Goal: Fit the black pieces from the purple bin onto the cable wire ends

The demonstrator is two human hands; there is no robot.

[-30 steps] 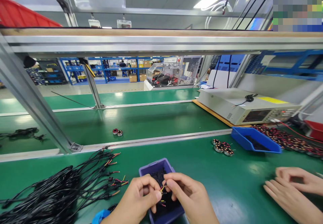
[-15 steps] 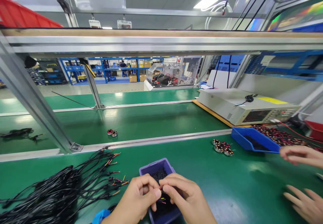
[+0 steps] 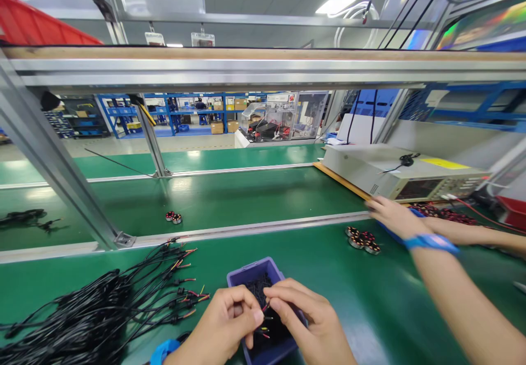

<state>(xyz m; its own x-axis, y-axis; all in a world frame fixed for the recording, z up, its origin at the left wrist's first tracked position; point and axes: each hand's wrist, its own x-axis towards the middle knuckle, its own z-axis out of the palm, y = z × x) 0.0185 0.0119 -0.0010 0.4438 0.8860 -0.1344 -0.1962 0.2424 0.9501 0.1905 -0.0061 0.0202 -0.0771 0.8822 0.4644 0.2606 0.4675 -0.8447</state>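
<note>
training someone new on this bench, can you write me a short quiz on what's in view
1. True or false: the left hand and the right hand have their fingertips over the rectangular purple plastic bin.
2. Which lies left of that bin?
a) beige box-shaped instrument
b) tangled black cables with coloured wire ends
c) yellow label
3. Fill in: the wristband on a co-worker's arm is ____.

Key: 1 true; 2 b; 3 blue

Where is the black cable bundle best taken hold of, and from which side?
Probably around the thick middle of the black cable bundle, from above: the cables lie gathered there, while their coloured wire ends fan out to the right.
</note>
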